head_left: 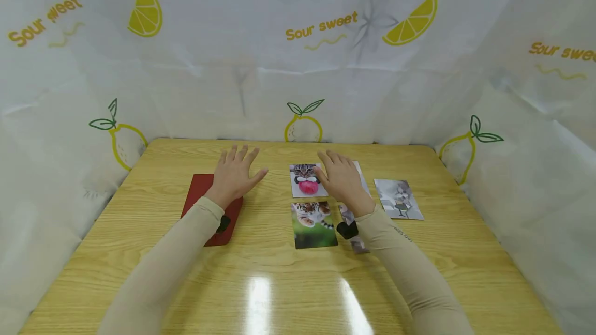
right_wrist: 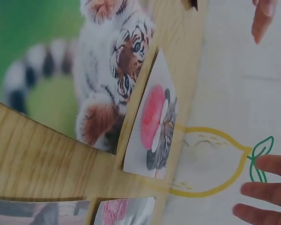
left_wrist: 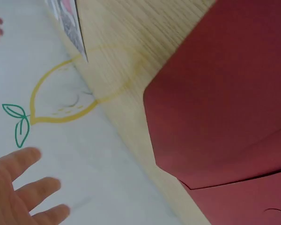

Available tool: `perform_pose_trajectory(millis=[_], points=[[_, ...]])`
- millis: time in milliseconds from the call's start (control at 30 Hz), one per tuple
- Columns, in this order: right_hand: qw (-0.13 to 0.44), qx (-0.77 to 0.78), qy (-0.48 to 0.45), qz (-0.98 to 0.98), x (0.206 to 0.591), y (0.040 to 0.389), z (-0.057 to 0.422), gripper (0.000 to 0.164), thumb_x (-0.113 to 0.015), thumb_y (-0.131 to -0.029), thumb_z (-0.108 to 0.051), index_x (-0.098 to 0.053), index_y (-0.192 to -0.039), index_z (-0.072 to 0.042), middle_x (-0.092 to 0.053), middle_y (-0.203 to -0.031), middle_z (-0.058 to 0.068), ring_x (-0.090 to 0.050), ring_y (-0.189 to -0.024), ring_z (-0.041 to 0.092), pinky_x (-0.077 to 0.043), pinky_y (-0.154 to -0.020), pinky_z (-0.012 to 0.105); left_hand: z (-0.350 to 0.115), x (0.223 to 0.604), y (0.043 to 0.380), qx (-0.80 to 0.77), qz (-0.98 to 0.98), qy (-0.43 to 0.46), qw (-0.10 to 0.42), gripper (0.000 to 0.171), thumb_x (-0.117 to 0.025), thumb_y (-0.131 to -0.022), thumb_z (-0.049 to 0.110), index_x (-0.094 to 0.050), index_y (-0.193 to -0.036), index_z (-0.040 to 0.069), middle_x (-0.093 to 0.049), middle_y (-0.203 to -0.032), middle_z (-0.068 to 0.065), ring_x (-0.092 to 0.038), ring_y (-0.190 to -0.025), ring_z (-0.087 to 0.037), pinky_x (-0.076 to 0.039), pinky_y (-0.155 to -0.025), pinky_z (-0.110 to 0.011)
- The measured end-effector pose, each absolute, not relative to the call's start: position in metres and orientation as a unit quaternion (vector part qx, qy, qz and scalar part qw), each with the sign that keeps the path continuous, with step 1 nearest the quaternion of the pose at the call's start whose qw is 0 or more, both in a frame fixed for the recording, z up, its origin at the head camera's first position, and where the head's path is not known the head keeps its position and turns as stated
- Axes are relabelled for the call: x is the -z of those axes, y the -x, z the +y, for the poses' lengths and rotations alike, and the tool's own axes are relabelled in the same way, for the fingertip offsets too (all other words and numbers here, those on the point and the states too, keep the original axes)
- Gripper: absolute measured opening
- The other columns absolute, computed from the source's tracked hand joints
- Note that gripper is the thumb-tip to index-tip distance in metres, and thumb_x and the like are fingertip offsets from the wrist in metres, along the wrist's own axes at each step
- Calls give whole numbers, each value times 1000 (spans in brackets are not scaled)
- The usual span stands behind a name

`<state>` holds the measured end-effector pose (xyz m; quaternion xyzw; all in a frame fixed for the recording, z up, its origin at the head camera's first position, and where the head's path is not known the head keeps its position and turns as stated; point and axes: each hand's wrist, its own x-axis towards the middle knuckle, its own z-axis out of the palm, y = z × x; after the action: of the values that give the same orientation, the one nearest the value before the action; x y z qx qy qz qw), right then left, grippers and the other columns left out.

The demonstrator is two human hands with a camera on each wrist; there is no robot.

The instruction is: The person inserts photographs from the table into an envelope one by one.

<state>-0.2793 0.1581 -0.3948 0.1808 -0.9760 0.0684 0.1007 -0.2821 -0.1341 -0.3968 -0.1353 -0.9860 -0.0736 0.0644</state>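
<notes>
My left hand (head_left: 234, 177) is held over the far edge of a red envelope (head_left: 196, 193), fingers spread and holding nothing. In the left wrist view the red envelope (left_wrist: 225, 98) shows its folded flap. My right hand (head_left: 343, 180) hovers above the picture cards with its fingers extended, also empty. Nearest its thumb lies a cat card (head_left: 298, 182) with a pink ball shape. Below that is a tiger cub card (head_left: 315, 231) on green. Two more cards, a far card (head_left: 363, 176) and a near card (head_left: 358, 244), are partly hidden by my right hand and wrist.
To the right lies a grey-toned card (head_left: 399, 199), apart from the others. The wooden table (head_left: 279, 299) reaches a white lemon-print curtain (head_left: 209, 92) at the back and both sides. Light glares off the table's near part.
</notes>
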Motion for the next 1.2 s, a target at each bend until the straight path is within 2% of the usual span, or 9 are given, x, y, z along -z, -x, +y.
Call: perform_pose_trajectory(millis=[100, 167, 267, 333, 400, 467, 967, 1067, 1200], points=[[76, -75, -182, -977, 393, 278, 158, 53, -38, -103, -44, -46, -144, -11, -50, -143, 18, -52, -125, 37, -43, -103, 52, -133, 396, 282, 78, -986, 143, 29, 69, -41, -96, 60, -35, -151, 19, -30, -157, -15, -19, -147, -39, -14, -118, -57], [53, -79, -178, -980, 392, 278, 159, 50, -39, -103, -44, -51, -140, -11, -57, -135, 16, -64, -107, 32, -53, -86, 47, -132, 395, 283, 79, -986, 149, 0, 63, -46, -97, 54, -42, -148, 18, -39, -152, -13, -33, -142, -36, -27, -115, -54], [22, -87, -172, -981, 390, 276, 159, 45, -42, -103, -41, -58, -133, -12, -67, -120, 11, -68, -82, 23, -54, -62, 38, -130, 393, 283, 94, -983, 154, -47, 55, -50, -97, 46, -49, -143, 15, -53, -142, -13, -55, -123, -33, -52, -90, -47], [10, -90, -174, -981, 390, 276, 159, 40, -46, -103, -38, -60, -130, -12, -70, -110, 9, -66, -73, 19, -50, -54, 33, -129, 392, 283, 102, -981, 152, -70, 52, -51, -98, 43, -52, -141, 14, -59, -135, -12, -62, -113, -30, -56, -75, -42], [5, -87, -177, -980, 389, 275, 159, 37, -48, -102, -36, -61, -127, -13, -72, -104, 7, -66, -74, 16, -49, -54, 31, -127, 391, 283, 111, -978, 151, -87, 50, -51, -99, 42, -52, -140, 13, -61, -132, -12, -64, -110, -28, -56, -73, -41], [1, -86, -180, -980, 390, 275, 160, 35, -49, -102, -35, -62, -126, -13, -72, -102, 6, -66, -74, 15, -49, -54, 30, -127, 389, 284, 113, -977, 153, -95, 49, -51, -99, 40, -53, -139, 12, -62, -130, -12, -63, -112, -27, -56, -80, -43], [-11, -94, -178, -979, 386, 276, 168, 37, -46, -102, -37, -62, -126, -14, -72, -107, 5, -67, -77, 16, -49, -57, 30, -126, 382, 282, 124, -973, 162, -110, 47, -52, -99, 37, -52, -140, 13, -62, -130, -12, -62, -114, -28, -53, -88, -46], [5, -101, -182, -978, 383, 274, 174, 37, -48, -102, -36, -60, -129, -13, -70, -113, 8, -67, -78, 19, -49, -55, 33, -129, 380, 282, 136, -969, 178, -104, 45, -52, -100, 35, -53, -139, 13, -62, -130, -12, -62, -115, -28, -52, -92, -47], [34, -121, -186, -975, 378, 269, 190, 43, -49, -102, -35, -52, -139, -14, -59, -133, 14, -66, -99, 29, -52, -61, 41, -140, 374, 281, 158, -962, 203, -85, 44, -51, -101, 33, -53, -139, 12, -60, -133, -12, -59, -119, -29, -50, -96, -48]])
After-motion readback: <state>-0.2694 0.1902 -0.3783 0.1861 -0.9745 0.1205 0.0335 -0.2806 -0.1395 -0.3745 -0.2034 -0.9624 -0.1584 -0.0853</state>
